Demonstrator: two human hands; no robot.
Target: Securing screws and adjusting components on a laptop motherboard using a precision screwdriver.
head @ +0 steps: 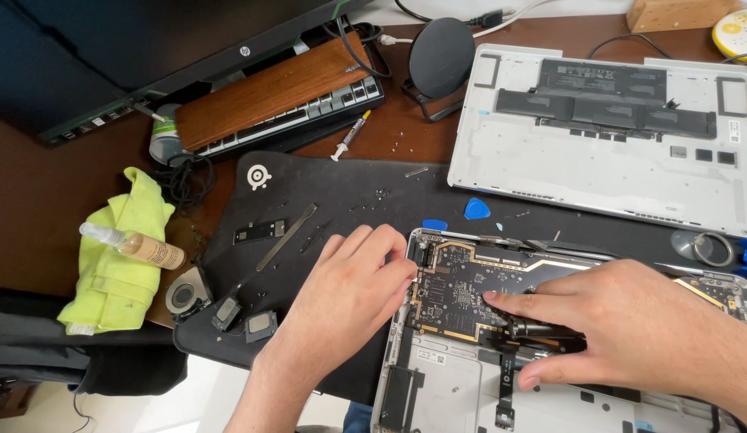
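Black and gold, a circuit board (462,293) lies inside an opened silver laptop base (454,385) at the near edge of a black mat (349,192) on the brown desk (36,192). The left hand (349,293) pinches the board's left edge with curled fingertips. The right hand (630,325) lies flat, its fingers spread and pressing on the board, gripping nothing. Behind sits a detached laptop cover (598,160) with batteries. A yellow cloth (121,265) and small spray bottle (137,246) lie far left.
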